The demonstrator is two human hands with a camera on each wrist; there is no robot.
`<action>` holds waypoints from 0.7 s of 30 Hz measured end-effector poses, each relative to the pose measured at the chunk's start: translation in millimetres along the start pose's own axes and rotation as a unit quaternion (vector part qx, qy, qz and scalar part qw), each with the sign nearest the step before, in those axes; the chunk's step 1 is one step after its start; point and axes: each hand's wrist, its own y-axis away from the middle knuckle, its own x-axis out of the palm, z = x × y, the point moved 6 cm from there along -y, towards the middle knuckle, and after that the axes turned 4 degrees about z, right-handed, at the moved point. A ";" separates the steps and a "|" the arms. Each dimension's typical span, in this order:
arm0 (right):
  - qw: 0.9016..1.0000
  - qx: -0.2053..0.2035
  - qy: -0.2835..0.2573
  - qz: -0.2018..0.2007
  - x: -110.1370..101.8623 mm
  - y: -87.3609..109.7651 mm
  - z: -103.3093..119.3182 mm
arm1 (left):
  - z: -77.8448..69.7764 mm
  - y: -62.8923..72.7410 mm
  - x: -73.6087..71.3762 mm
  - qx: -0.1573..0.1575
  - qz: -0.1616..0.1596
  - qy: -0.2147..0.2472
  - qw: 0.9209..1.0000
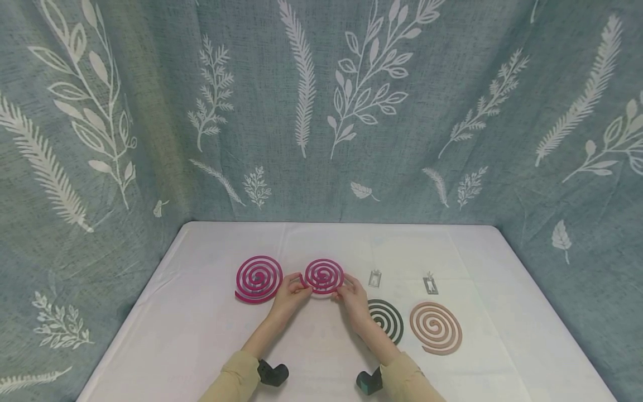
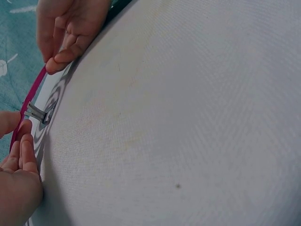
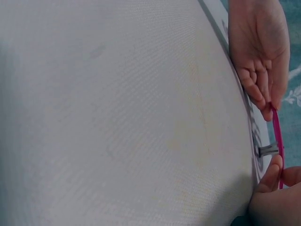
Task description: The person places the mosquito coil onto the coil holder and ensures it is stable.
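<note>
Pinching the small magenta coil [image 1: 324, 276] at opposite rims: left hand [image 1: 290, 294] on its left edge, right hand [image 1: 354, 296] on its right. Coil tilted up mid-tabletop [image 1: 321, 346], equidistant from both hands; larger magenta coil [image 1: 258, 279] lies left.

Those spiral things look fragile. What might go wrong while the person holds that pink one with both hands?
The small pink spiral is pinched only at its rim by the left hand and the right hand, so the thin coil could snap if squeezed or twisted. It seems to sit on a small metal stand; a tilt might slip it off. The larger pink spiral lies close by and might get knocked.
</note>
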 end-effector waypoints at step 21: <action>1.000 -0.001 0.007 -0.002 -0.1 -0.6 0.4 | -28.4 19.1 1.8 0.005 0.004 0.004 1.000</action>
